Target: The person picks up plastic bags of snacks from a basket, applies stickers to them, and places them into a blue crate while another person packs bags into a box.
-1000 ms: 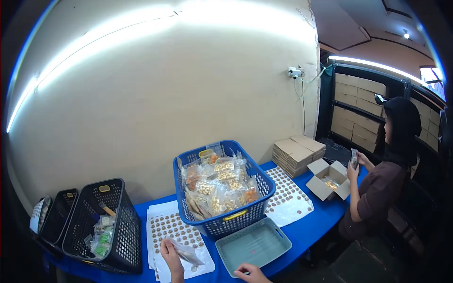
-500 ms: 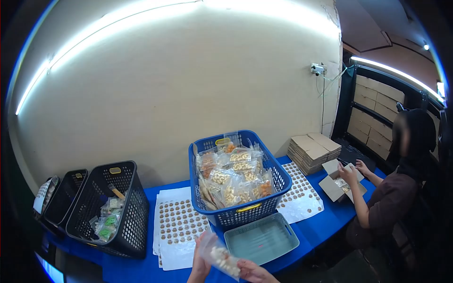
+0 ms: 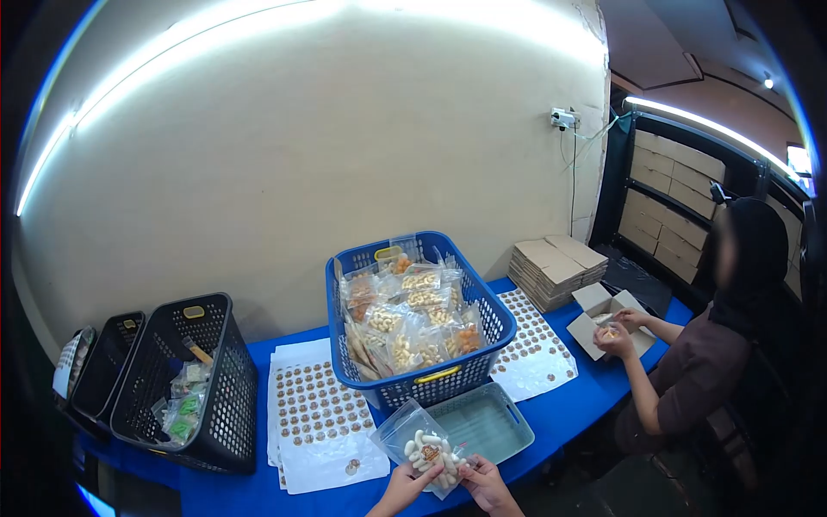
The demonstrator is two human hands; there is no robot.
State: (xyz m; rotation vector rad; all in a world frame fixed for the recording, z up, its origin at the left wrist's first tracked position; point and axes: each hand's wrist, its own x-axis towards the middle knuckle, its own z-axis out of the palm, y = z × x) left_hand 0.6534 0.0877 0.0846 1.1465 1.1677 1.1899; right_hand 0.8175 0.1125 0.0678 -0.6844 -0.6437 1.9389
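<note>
My left hand (image 3: 408,488) grips the lower left of a clear plastic snack bag (image 3: 412,432), its thumb on the front. My right hand (image 3: 488,485) pinches the bag's lower right edge. Pale, curved snack pieces fill the bottom of the bag, and a round brown sticker shows on its front. Just behind it stands a shallow grey-green tray (image 3: 517,441). Sheets of round stickers (image 3: 323,405) lie to the left; one sticker sits apart near the lower edge of the top sheet.
A blue basket (image 3: 439,392) full of snack bags stands behind the tray. Dark baskets (image 3: 233,405) are at left, one with small packets. To the right are another sticker sheet (image 3: 538,349), flat cardboard stacks (image 3: 551,271) and a person (image 3: 689,370) handling an open carton (image 3: 590,332).
The bag has turned from a slanted side view to face me, with its sticker showing. My hands have come closer together at its bottom. The co-worker's hands have moved lower.
</note>
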